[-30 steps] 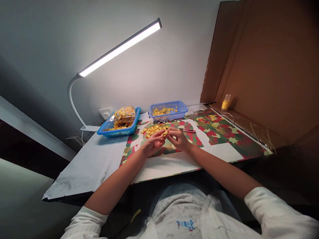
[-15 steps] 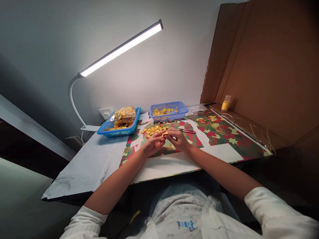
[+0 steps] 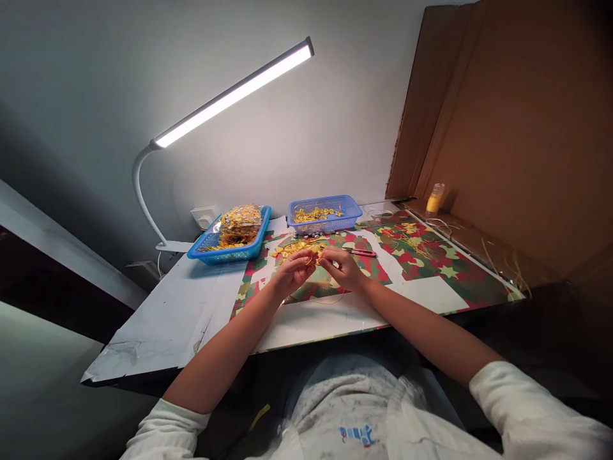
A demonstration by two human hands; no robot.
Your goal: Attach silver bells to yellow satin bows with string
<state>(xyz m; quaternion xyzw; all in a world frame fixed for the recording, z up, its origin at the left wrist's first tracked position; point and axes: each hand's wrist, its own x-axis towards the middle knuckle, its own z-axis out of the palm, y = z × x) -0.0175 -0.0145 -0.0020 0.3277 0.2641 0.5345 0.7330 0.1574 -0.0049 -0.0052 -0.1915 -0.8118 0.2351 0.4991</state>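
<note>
Both hands meet above the patterned part of the table, fingertips close together. My left hand [image 3: 293, 273] is closed in a pinch on a small yellow ribbon piece [image 3: 316, 254], whose exact shape is mostly covered by the fingers. From the other side, my right hand [image 3: 343, 268] pinches at the same piece. Just behind the hands lies a pile of yellow ribbon pieces [image 3: 287, 248]. A small red-handled cutting tool [image 3: 363, 253] rests right of the pile.
A blue basket [image 3: 225, 257] at the back left holds gold pieces and a clear bag. Another blue basket [image 3: 330, 225] stands behind the pile. Loose yellow cords [image 3: 412, 241] lie to the right, near a yellow-filled bottle [image 3: 435, 199]. A lamp [image 3: 234, 96] hangs above; cardboard [image 3: 507, 128] walls the right.
The yellow piece has turned between my fingertips and shows less clearly. Both hands stay in nearly the same place, with small shifts of the fingers.
</note>
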